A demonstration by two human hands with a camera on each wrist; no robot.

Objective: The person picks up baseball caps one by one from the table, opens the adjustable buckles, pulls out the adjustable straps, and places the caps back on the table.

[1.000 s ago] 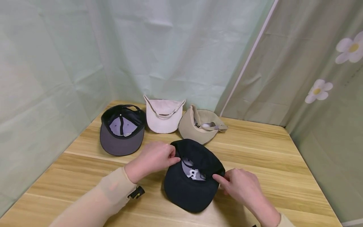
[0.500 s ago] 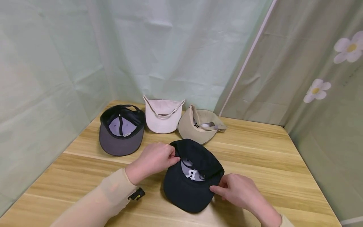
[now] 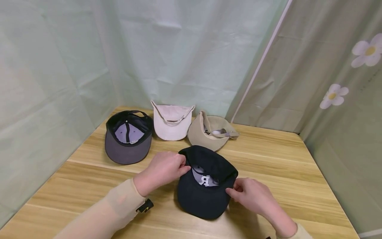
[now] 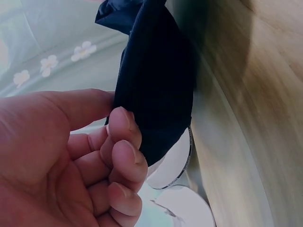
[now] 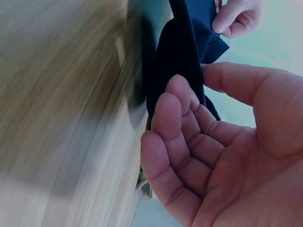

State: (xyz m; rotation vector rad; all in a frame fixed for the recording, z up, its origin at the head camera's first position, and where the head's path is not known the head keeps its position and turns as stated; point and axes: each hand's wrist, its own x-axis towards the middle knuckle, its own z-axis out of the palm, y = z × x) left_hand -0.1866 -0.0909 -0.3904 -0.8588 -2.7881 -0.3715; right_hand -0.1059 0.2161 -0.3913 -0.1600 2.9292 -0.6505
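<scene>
The right hand [image 3: 253, 197] has slid back up from the brim edge to the crown's side, and the black cap [image 3: 206, 186] has shifted slightly. Both it and the left hand [image 3: 162, 169] pinch the upturned cap's rim on the wooden table [image 3: 283, 159], seemingly straightening it.

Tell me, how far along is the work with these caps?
Done, apparently: three caps lie upside down in a row at the back, the grey cap, white cap and tan cap. In hand: the black cap, pinched at its sides by the left hand and right hand. Left: probably only setting it beside the others.
</scene>
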